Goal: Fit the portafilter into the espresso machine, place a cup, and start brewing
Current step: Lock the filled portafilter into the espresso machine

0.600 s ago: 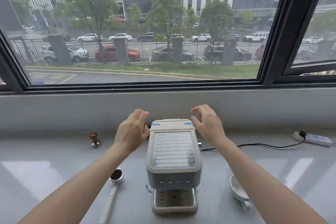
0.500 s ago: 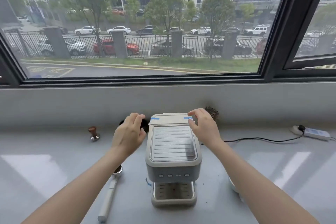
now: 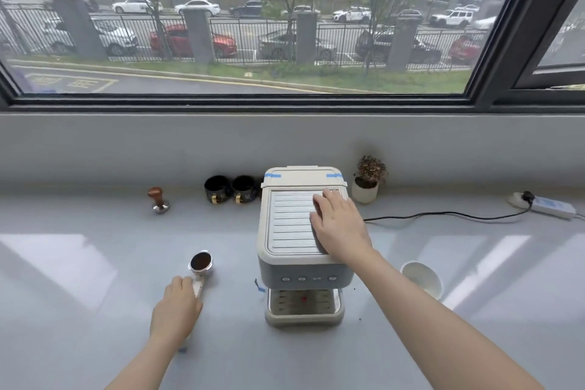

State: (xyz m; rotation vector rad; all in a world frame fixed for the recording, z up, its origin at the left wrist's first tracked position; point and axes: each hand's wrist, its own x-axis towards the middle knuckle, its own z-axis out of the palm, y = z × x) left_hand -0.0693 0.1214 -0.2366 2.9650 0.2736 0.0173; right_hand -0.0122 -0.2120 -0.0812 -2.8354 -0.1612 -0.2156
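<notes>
We see the espresso machine (image 3: pixel 300 250) mid-counter (image 3: pixel 79 294); the portafilter (image 3: pixel 200 266) lies to its left, the cup (image 3: pixel 422 279) to its right; behind the portafilter stands a tamper (image 3: pixel 158 199); two mugs (image 3: pixel 229 188) sit behind-left of the machine, a potted plant (image 3: pixel 367 180) behind-right.

— How many of each do you have in front of you?

— One espresso machine (image 3: pixel 302 241) at centre, one portafilter (image 3: pixel 200 266) at lower left, one tamper (image 3: pixel 158 198) at left. Two dark cups (image 3: pixel 229 188) behind, one white cup (image 3: pixel 422 279) at right.

— Anything else?

— One potted plant (image 3: pixel 367 179), one power strip (image 3: pixel 549 206), and my two hands (image 3: pixel 338 225).
</notes>
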